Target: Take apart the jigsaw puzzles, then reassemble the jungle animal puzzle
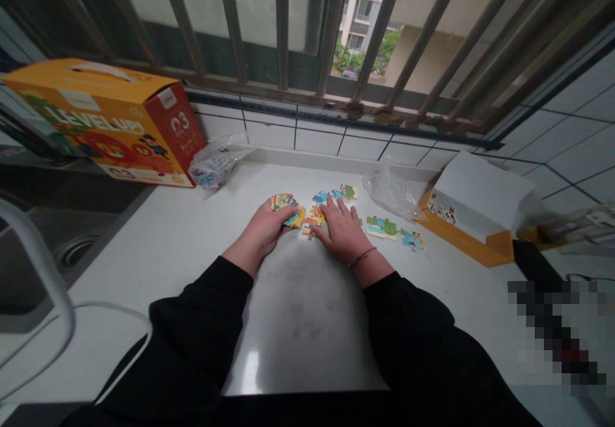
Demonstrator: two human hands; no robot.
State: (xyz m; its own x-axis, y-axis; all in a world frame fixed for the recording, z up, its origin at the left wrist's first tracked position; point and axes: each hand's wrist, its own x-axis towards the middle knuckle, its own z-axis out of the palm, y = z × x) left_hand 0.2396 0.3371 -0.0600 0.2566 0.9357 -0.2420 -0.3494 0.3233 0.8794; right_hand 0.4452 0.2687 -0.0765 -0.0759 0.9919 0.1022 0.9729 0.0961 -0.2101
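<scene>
My left hand [262,227] is closed on a partly joined jigsaw puzzle section [284,203], thumb on top and the other fingers mostly hidden beneath. Close to its right edge lie orange and yellow puzzle pieces [314,214] on the counter. Over these my right hand [342,233] rests palm down with its fingers spread, the fingertips touching or just above them. Blue and green joined pieces [336,194] sit just beyond its fingertips. Right of that hand are a green strip of pieces [383,227] and a blue piece [412,240].
An orange puzzle box [103,123] stands at the back left, with a plastic bag of pieces [218,163] against it. A crumpled clear bag [391,190] and an open orange-and-white box [473,206] are at the right. A sink [36,235] borders the white counter [307,324].
</scene>
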